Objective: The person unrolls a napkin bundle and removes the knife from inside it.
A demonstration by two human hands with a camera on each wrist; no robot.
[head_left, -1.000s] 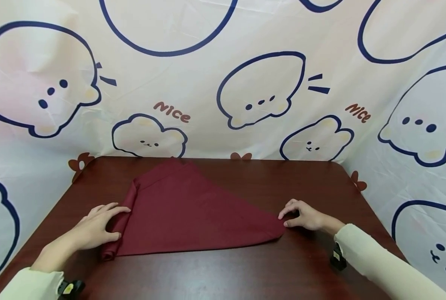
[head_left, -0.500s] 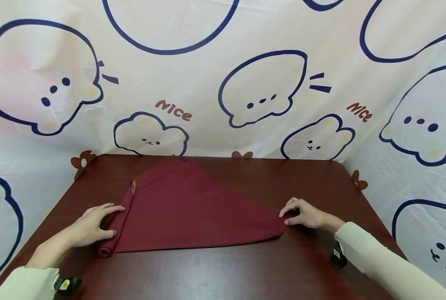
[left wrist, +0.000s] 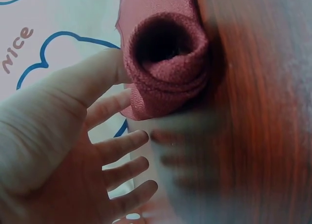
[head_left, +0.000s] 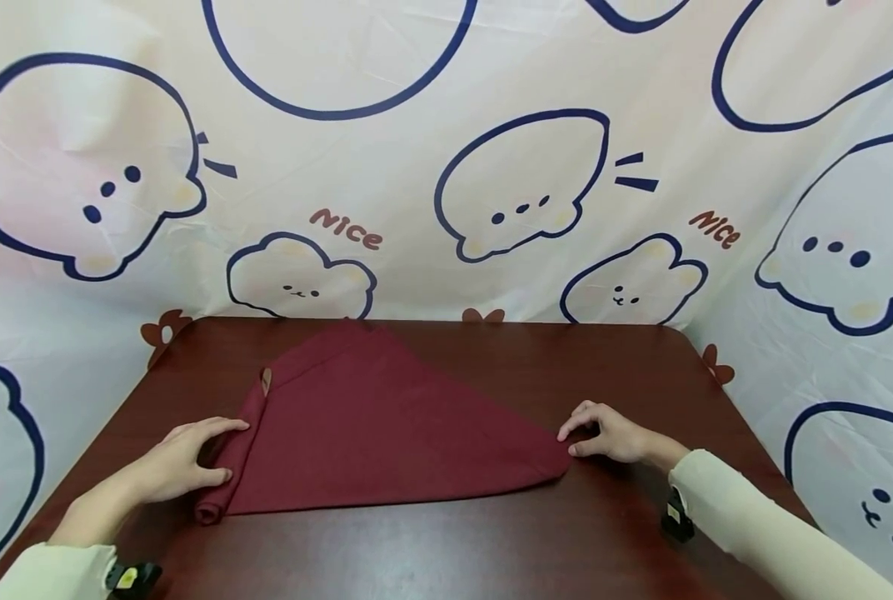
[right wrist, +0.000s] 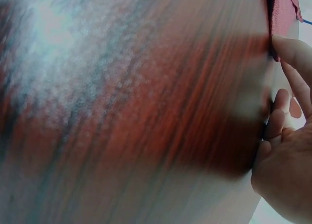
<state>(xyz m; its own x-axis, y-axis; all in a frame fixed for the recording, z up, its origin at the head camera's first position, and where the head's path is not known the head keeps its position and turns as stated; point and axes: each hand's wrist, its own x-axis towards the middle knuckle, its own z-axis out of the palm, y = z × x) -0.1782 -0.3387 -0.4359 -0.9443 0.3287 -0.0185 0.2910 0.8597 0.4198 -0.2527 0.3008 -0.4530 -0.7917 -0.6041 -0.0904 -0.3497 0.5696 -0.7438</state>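
Observation:
A dark red cloth (head_left: 386,425) lies flat on the table, narrowing to a rounded corner at the right. Its left edge is wound into a roll (head_left: 236,454), whose spiral end (left wrist: 165,53) shows a dark hollow in the left wrist view. My left hand (head_left: 180,462) rests at this roll, thumb and index finger touching it, the other fingers stretched out and apart. At the right corner, my right hand (head_left: 607,432) pinches the cloth edge (right wrist: 281,19) between thumb and forefinger. Its remaining fingers are bent.
The brown wooden table (head_left: 446,554) has a glossy surface. A pale curtain (head_left: 401,183) with blue cartoon outlines hangs behind it and along both sides. A small tan patch (head_left: 266,381) shows at the roll's far end.
My left hand and the roll have shifted slightly left, and the tan patch has come into sight at the roll's far end. The right hand stays at the corner.

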